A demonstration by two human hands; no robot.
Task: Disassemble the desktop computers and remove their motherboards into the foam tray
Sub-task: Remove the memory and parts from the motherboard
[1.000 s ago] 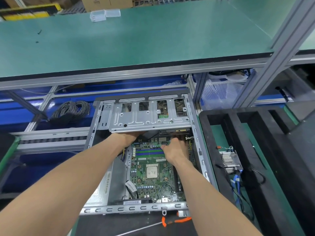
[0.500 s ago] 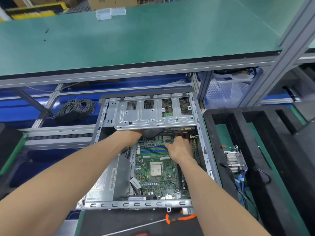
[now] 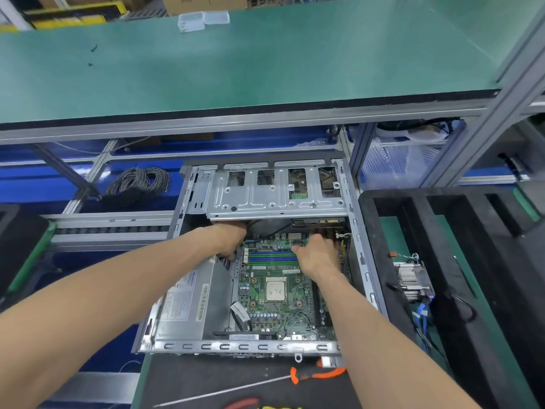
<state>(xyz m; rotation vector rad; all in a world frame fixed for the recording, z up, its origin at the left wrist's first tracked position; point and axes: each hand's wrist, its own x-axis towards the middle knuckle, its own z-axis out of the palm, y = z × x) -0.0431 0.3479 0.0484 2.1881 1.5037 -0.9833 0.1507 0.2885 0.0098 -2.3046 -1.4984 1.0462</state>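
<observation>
Orange-handled screwdriver (image 3: 317, 374) lies nearest, on the dark mat w/ its long shaft pointing left, just in front of the desktop case (image 3: 361, 246). Case is open, top panel off, sitting on the mat between a blue conveyor section at left and the black foam tray (image 3: 413, 261) at right. Inside it, grey power supply (image 3: 188, 302) on the left side, green motherboard (image 3: 277, 290) right beside it, flat on the case floor, bare CPU at its centre.

Both forearms reach in over the near rim. Right hand (image 3: 320, 255) rests over the board's far right corner by the RAM slots, thumb out toward the slots, fingers bent down at the board edge; can't tell if they hold anything. Left hand (image 3: 231, 239) is at the board's far left corner, fingers tucked under the metal drive cage (image 3: 274, 196) and out of sight, so grip can't be told.

Foam tray is just beside the case; one slot holds a finned heatsink (image 3: 411, 280) w/ loose wires. Further back at left, a coil of grey cable (image 3: 138, 184) on the blue surface. Above and beyond, a green-topped shelf (image 3: 265, 63) on aluminium framing, w/ two small clear plastic boxes (image 3: 203, 20) at its far edge.
</observation>
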